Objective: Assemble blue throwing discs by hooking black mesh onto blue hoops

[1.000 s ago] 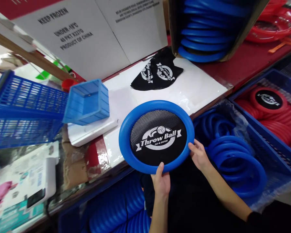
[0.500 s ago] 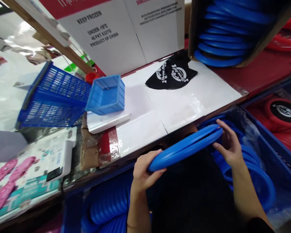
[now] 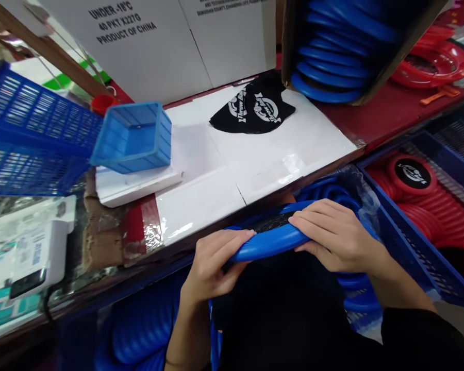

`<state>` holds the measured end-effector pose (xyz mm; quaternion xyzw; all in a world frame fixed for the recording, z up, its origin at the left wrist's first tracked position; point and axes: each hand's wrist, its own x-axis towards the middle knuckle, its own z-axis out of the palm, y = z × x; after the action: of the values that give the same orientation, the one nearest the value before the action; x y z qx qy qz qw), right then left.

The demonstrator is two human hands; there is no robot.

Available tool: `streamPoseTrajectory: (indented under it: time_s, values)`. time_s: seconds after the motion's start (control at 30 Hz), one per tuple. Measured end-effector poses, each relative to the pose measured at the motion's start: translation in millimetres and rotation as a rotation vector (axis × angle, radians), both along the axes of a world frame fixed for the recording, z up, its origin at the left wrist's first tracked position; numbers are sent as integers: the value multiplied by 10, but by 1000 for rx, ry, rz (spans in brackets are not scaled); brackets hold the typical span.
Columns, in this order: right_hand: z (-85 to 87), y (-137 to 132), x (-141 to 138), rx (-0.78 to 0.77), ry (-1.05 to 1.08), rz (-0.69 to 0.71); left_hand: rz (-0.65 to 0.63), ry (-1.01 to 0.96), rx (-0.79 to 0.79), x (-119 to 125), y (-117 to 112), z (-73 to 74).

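Observation:
A blue plastic ring [image 3: 265, 245] with dark material showing along its opening is held tilted in front of the bench edge. My left hand [image 3: 218, 257] is closed round its left side, thumb below and fingers on top. On its right side my right hand [image 3: 330, 234] grips with the fingertips over the upper rim and the thumb underneath. Black fabric pieces [image 3: 255, 108] with white "Throw Ball" print lie on the white bench top [image 3: 251, 165] beyond the hands. More blue rings [image 3: 147, 330] are packed below the bench at the left, and others [image 3: 328, 190] lie beside my right hand.
An upright carton [image 3: 288, 46] holds stacked blue rings at the back. A small blue bin [image 3: 133, 139] sits on a white box at the left, beside a blue basket [image 3: 38, 129]. Red rings fill a blue crate [image 3: 413, 221] at the right. A white carton [image 3: 158, 51] stands behind.
The ring has turned, showing dark material inside its opening. My right hand has come over its top from the right end. The view has shifted right.

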<state>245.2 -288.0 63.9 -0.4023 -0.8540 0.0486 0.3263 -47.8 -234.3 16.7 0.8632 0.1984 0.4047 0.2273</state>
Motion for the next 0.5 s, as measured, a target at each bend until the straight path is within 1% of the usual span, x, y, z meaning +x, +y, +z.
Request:
streamPoseTrajectory:
  time_s: [0.03,0.1,0.17,0.23,0.3,0.33,0.4,0.5]
  values:
    - [-15,12,-23,55,-47,2,40,88,35,7,11,56]
    - [-25,36,-76,100,-102,17,101,264,69,57,31,188]
    - [-9,51,-129,124,-130,49,68,346,103,138,50,306]
    - [31,52,-140,138,-145,60,-23,321,131,200,70,368]
    - [78,37,-69,107,-129,46,-77,267,117,186,95,359]
    - [98,24,3,63,-117,37,-82,229,95,142,111,329]
    - [117,-10,197,-60,-97,29,-80,102,20,-10,152,232]
    - [84,-72,479,-225,-52,42,-101,-131,-129,-266,213,66]
